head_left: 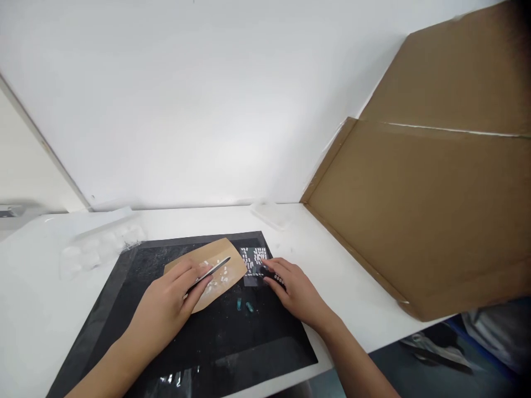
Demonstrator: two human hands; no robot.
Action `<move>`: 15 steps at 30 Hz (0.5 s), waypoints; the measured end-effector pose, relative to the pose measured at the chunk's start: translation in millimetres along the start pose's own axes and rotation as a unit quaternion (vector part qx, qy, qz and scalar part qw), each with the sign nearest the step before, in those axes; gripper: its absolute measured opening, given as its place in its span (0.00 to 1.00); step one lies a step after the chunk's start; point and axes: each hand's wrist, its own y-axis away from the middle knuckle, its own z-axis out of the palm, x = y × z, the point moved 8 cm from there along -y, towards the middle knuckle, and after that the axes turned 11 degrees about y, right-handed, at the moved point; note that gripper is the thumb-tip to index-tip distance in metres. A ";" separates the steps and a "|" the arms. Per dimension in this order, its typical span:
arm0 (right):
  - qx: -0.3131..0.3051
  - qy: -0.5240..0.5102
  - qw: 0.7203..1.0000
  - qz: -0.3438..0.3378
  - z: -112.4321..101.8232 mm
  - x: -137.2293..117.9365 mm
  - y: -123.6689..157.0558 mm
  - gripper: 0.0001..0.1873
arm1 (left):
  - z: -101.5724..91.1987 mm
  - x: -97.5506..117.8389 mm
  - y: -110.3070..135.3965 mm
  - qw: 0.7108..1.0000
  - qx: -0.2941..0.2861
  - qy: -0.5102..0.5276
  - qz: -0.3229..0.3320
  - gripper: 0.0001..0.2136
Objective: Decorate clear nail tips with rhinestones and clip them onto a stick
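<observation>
My left hand [176, 293] is closed round a pair of slim grey tweezers [219, 265], over a tan card [194, 255] with small white pieces [224, 275] scattered on it. My right hand [296, 287] pinches a short dark object [274, 276] with a row of pale spots; its exact kind is unclear. Close to those fingertips, a small clear sheet [251, 281] carries rows of white pieces [248, 255]. Two small teal bits [249, 307] lie below the sheet on a black mat [199, 342].
The mat lies on a white table [340, 298]. A clear plastic tray [95, 246] stands at the left, and a clear lid-like piece [269, 214] lies at the back. Large cardboard panels [423, 210] stand at the right. A white wall [207, 110] is behind.
</observation>
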 end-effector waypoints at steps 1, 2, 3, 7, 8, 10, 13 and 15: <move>0.004 0.013 1.000 0.000 4.1 -0.5 -4.4 0.21 | 0.8 -0.7 -0.2 1.000 -0.001 0.002 0.000 0.11; 0.005 0.029 1.000 0.000 8.3 -0.9 -7.9 0.21 | 1.4 -1.4 -0.5 1.000 -0.001 0.004 0.001 0.10; 0.004 0.047 0.999 0.002 12.1 -1.2 -10.6 0.21 | 1.7 -1.9 -0.8 1.000 -0.001 0.005 0.001 0.10; -0.010 0.092 0.996 0.001 22.6 -4.0 -15.2 0.18 | 0.8 -0.7 -1.2 1.000 0.003 0.006 0.010 0.09; -0.012 0.096 0.995 0.003 23.9 -4.5 -15.6 0.17 | 0.5 -0.2 -0.9 1.000 0.004 0.005 0.012 0.09; -0.013 0.095 0.995 0.009 25.7 -5.3 -16.2 0.13 | -0.2 0.0 -0.2 1.000 0.006 0.001 0.013 0.09; -0.008 0.081 0.997 0.009 27.2 -8.3 -16.7 0.10 | -0.6 -0.7 0.2 1.000 0.009 -0.005 0.014 0.09; 0.003 0.068 0.998 -0.002 26.9 -11.5 -16.8 0.09 | 0.2 -1.9 -0.3 1.000 0.007 -0.006 0.013 0.09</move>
